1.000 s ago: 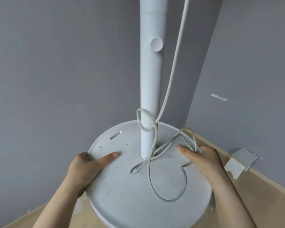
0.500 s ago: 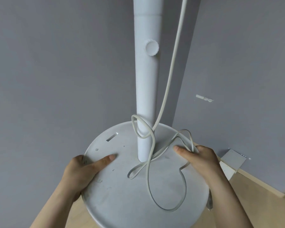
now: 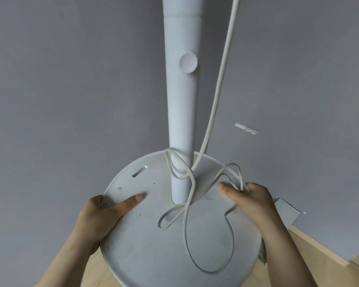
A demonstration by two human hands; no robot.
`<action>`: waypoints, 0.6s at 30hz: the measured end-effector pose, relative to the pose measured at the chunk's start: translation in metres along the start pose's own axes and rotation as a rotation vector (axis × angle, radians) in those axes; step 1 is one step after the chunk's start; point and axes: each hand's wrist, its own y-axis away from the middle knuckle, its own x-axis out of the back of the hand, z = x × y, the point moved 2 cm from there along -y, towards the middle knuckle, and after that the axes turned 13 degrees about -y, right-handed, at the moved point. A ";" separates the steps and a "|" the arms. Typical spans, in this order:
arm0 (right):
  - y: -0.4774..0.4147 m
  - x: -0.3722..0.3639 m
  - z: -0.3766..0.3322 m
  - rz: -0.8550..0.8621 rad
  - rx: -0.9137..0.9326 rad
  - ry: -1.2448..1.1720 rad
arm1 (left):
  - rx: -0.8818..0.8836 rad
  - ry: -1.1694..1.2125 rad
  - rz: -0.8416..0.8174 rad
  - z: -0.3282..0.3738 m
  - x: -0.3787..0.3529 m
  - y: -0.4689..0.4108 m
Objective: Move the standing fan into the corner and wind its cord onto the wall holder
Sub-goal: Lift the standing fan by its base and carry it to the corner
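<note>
Opp. rims of fan base [image 3: 145, 255] gripped: left hand [image 3: 100, 216] w/ thumb on top, right hand [image 3: 251, 201] also pinning cord [image 3: 216, 104] loop. Judged bottom-heavy, rigid; cord limp, snag-prone.

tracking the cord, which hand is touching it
The right hand: a cord loop crosses its fingers on the fan base. The left hand grips bare rim, clear of the cord.

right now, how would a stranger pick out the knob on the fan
Find the round white base low in the view and follow the white pole rising from its middle. Well up the pole sits a small round knob with a scalloped rim. It is the only thing jutting from the smooth pole; the cord hangs apart, to its right.
</note>
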 end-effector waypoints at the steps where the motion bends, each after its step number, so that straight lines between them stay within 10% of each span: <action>1: -0.010 0.003 0.001 0.002 -0.003 0.012 | 0.002 -0.008 -0.001 0.005 -0.008 -0.008; 18: -0.230 0.019 -0.004 0.124 -0.044 0.067 | -0.164 -0.113 -0.048 0.137 -0.102 -0.206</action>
